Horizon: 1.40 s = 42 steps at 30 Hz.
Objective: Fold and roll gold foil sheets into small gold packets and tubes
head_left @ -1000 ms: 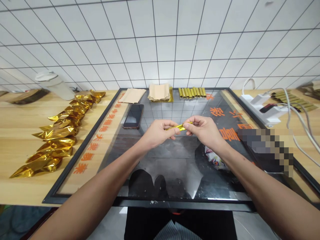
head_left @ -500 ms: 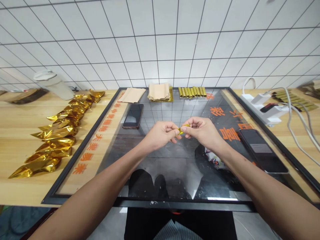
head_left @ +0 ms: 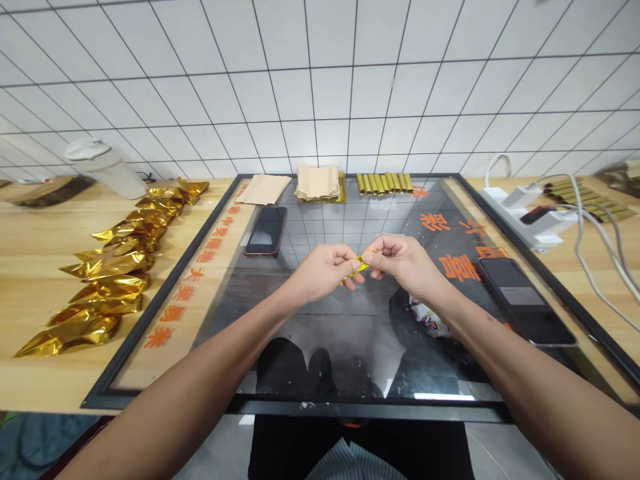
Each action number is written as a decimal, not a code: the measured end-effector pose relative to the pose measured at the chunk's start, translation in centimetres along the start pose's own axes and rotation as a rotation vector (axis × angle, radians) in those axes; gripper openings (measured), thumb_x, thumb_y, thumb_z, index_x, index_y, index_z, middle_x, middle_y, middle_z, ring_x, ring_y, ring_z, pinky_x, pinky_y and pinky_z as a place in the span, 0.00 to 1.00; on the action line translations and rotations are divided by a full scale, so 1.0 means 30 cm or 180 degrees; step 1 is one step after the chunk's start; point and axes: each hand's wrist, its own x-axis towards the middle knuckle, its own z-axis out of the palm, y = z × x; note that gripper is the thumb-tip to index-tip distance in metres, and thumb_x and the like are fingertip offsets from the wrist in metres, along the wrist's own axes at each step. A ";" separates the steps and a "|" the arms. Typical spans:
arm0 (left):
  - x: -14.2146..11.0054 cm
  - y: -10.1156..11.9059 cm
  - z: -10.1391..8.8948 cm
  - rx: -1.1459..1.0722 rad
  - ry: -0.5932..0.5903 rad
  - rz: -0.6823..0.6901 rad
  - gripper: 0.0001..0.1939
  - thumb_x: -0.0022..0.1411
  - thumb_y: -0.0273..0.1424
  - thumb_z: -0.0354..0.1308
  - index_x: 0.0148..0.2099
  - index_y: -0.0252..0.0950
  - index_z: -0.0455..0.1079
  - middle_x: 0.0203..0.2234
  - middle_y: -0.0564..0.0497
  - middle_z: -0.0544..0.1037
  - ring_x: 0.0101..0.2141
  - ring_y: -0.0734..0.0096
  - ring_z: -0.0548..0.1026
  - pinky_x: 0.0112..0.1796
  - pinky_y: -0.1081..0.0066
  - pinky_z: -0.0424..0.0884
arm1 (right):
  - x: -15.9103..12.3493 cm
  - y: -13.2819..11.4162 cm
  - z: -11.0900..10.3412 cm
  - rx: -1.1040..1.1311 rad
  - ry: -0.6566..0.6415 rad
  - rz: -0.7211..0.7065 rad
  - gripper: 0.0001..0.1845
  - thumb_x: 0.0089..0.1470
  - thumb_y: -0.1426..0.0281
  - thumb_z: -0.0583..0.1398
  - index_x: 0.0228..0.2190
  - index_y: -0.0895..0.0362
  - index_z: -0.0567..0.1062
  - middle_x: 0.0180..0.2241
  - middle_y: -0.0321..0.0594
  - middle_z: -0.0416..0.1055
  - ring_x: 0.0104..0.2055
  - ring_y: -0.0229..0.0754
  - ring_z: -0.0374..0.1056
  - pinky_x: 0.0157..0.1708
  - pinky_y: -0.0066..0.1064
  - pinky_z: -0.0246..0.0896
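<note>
Between my two hands is a small gold foil paper roll (head_left: 360, 266), held above the dark glass panel (head_left: 320, 320). My left hand (head_left: 331, 268) pinches its left end, thumb on top. The fingers of my right hand (head_left: 393, 257) close on its right end. Fingertips cover much of the roll. Beyond my hands, a row of similar gold rolls (head_left: 384, 183) lies along the panel's back edge. Left of that row sits a stack of tan paper sheets (head_left: 318, 183) with gold foil showing beneath, and another flat tan stack (head_left: 264, 189) lies further left.
A line of folded gold foil pieces (head_left: 110, 263) runs along the wooden table at left, near a white-lidded cup (head_left: 105, 167). Phones lie on the panel at left (head_left: 266, 231) and right (head_left: 525, 300). A power strip (head_left: 520, 217) with cables stands at right, near more gold rolls (head_left: 590, 200).
The roll has shifted slightly left between my fingers, and more of it shows by my left thumb. My right fingertips have moved a little left, closer to my left hand.
</note>
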 end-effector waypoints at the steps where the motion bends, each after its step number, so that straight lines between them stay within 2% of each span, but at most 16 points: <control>1: 0.002 -0.002 0.001 -0.0032 0.0029 0.0032 0.09 0.68 0.33 0.66 0.35 0.33 0.75 0.29 0.46 0.85 0.28 0.72 0.82 0.31 0.75 0.77 | 0.001 0.001 0.003 0.0034 -0.0018 0.0009 0.21 0.51 0.53 0.74 0.31 0.57 0.80 0.25 0.37 0.77 0.25 0.37 0.71 0.28 0.30 0.67; 8: 0.009 -0.010 0.004 -0.0168 0.0026 -0.0020 0.09 0.68 0.31 0.65 0.35 0.34 0.73 0.27 0.47 0.85 0.26 0.73 0.81 0.29 0.75 0.76 | 0.007 0.005 0.008 -0.0031 0.0082 -0.0012 0.21 0.51 0.52 0.74 0.31 0.57 0.80 0.26 0.36 0.76 0.24 0.36 0.69 0.26 0.29 0.64; 14: 0.005 -0.007 0.006 -0.0329 0.0150 0.0021 0.12 0.67 0.35 0.67 0.35 0.34 0.71 0.28 0.47 0.84 0.26 0.72 0.81 0.29 0.75 0.75 | 0.007 0.012 0.009 0.0349 0.0008 0.0078 0.25 0.44 0.52 0.78 0.34 0.55 0.79 0.27 0.34 0.76 0.27 0.37 0.71 0.30 0.31 0.69; 19: 0.010 -0.014 0.008 -0.0379 0.0110 0.0027 0.12 0.67 0.35 0.67 0.36 0.34 0.72 0.29 0.47 0.84 0.26 0.73 0.81 0.30 0.75 0.75 | 0.008 0.017 0.009 0.0291 0.0218 0.0059 0.25 0.41 0.53 0.79 0.31 0.55 0.78 0.25 0.34 0.75 0.25 0.36 0.69 0.27 0.30 0.67; 22: 0.009 -0.014 0.002 -0.0342 0.0088 0.0038 0.10 0.67 0.34 0.67 0.37 0.33 0.73 0.29 0.47 0.84 0.26 0.73 0.81 0.30 0.75 0.75 | 0.008 0.014 0.007 0.0289 0.0190 0.0075 0.25 0.42 0.54 0.79 0.31 0.55 0.77 0.24 0.33 0.74 0.25 0.36 0.70 0.27 0.30 0.66; 26: 0.007 -0.010 -0.004 -0.0240 0.0062 0.0061 0.10 0.67 0.34 0.67 0.37 0.33 0.73 0.27 0.48 0.84 0.26 0.73 0.81 0.29 0.75 0.75 | 0.007 0.013 0.003 0.0228 -0.0112 0.0069 0.23 0.47 0.54 0.77 0.33 0.56 0.78 0.27 0.34 0.75 0.27 0.36 0.70 0.30 0.30 0.68; 32: 0.008 -0.005 -0.010 -0.0162 0.0286 0.0006 0.07 0.67 0.31 0.65 0.36 0.34 0.73 0.30 0.46 0.85 0.25 0.73 0.81 0.28 0.75 0.75 | 0.014 0.025 -0.007 0.0316 0.0290 -0.0084 0.24 0.46 0.52 0.77 0.32 0.55 0.76 0.27 0.33 0.74 0.28 0.36 0.69 0.30 0.31 0.67; 38: -0.002 0.008 -0.013 0.0028 0.0356 -0.0010 0.06 0.65 0.28 0.64 0.35 0.34 0.73 0.27 0.47 0.84 0.25 0.72 0.81 0.28 0.75 0.75 | 0.021 0.027 -0.014 0.0296 -0.0145 -0.0040 0.23 0.49 0.53 0.76 0.37 0.54 0.79 0.31 0.35 0.76 0.33 0.39 0.71 0.35 0.32 0.69; 42: 0.000 0.015 -0.010 0.0040 0.0439 0.0048 0.04 0.64 0.28 0.64 0.36 0.34 0.74 0.29 0.48 0.85 0.25 0.72 0.81 0.29 0.74 0.75 | 0.019 0.024 -0.013 0.0169 0.0047 -0.0146 0.20 0.50 0.53 0.75 0.33 0.54 0.80 0.29 0.36 0.76 0.31 0.39 0.69 0.34 0.33 0.67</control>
